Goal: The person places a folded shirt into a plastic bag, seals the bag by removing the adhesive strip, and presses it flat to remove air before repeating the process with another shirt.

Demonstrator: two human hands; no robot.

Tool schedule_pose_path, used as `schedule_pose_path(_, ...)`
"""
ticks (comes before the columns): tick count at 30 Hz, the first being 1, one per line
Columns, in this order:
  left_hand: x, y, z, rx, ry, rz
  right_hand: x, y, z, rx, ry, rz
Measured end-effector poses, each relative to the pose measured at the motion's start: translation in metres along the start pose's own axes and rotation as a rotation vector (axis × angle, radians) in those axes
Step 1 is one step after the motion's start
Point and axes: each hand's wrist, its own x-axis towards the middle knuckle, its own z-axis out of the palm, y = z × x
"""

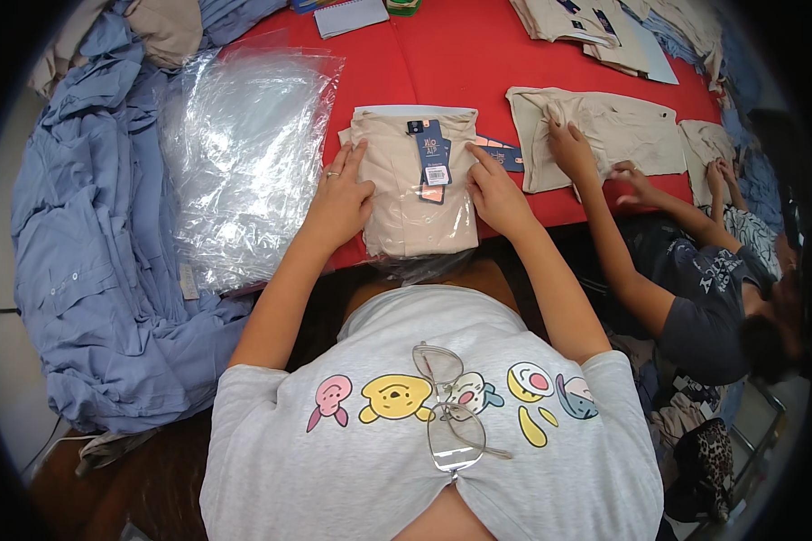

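Nearest the camera, a grey T-shirt with cartoon figures (442, 424) is seen, with a pair of clear-framed glasses (449, 406) hung at its neckline. Beyond it, a folded beige shirt in a clear plastic bag (415, 189) is laid at the near edge of the red tabletop (460, 54), with a dark blue hang tag (431, 153) on top. The left hand (341, 200) is pressed flat on the bag's left edge, fingers spread, nothing closed in its grip. The right hand (496, 194) is laid on the bag's right edge, fingers extended toward the tag; its grip is likewise open on the surface.

To the left, a stack of clear plastic bags (244, 153) is spread over the tabletop's edge, and beside it a heap of blue garments (90, 252) is piled. To the right, another person's hands (573, 149) are rested on a second beige shirt (613, 131) lying flat.

At the far side, more folded beige shirts (586, 27) and a small notepad (350, 14) are laid.
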Motion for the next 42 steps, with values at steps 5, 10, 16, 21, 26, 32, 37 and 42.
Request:
schedule_pose_path(5,0.008,-0.017,0.008,-0.093,-0.073,-0.016,0.011,0.013,-0.002,-0.035,0.027,-0.061)
schedule_pose_path(10,0.019,-0.019,0.018,-0.085,-0.008,-0.095,0.03,0.012,-0.012,0.09,-0.035,0.132)
schedule_pose_path(16,0.056,-0.029,0.0,-0.021,-0.137,-0.197,0.061,0.018,-0.038,-0.151,-0.214,0.021)
schedule_pose_path(21,0.053,-0.024,-0.016,0.11,-0.109,-0.078,0.075,0.021,-0.05,-0.1,-0.221,-0.163)
schedule_pose_path(26,0.05,-0.016,-0.022,0.032,-0.169,-0.155,0.096,0.045,-0.049,-0.105,-0.365,-0.193)
schedule_pose_path(32,-0.01,0.009,-0.02,-0.537,-0.069,-0.479,0.072,0.018,-0.049,-0.215,-0.122,-0.26)
schedule_pose_path(37,-0.061,0.039,0.015,-0.819,-0.01,-0.54,-0.011,-0.02,-0.045,0.051,-0.001,-0.057)
schedule_pose_path(42,-0.092,0.054,0.033,-1.629,-0.088,-0.466,-0.074,-0.04,-0.029,0.862,-0.179,0.513)
